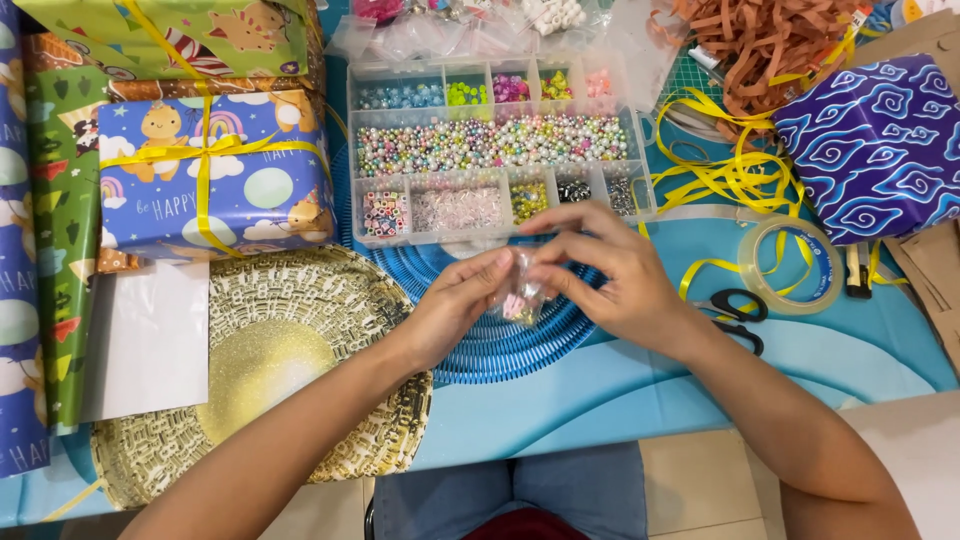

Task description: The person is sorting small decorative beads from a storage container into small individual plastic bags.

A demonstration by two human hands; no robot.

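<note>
Pinching from the left, your left hand (455, 300) and right hand (610, 275) each had their grip clamped on a small clear bag of beads (520, 295) above the blue coiled mat (500, 350); it looked light, crinkly, slippery, best held by its edges.

Left hand (455, 305): bare, no ring or glove.
Right hand (610, 275): bare, no ring or glove.
Wrists: no watch, no bracelet.
Forearms: uncovered, no sleeves in view.
Legs: blue denim jeans (560, 490), seen below the table (620, 385) edge.
Top: dark red cloth (520, 525), a small patch between the jeans legs.
</note>
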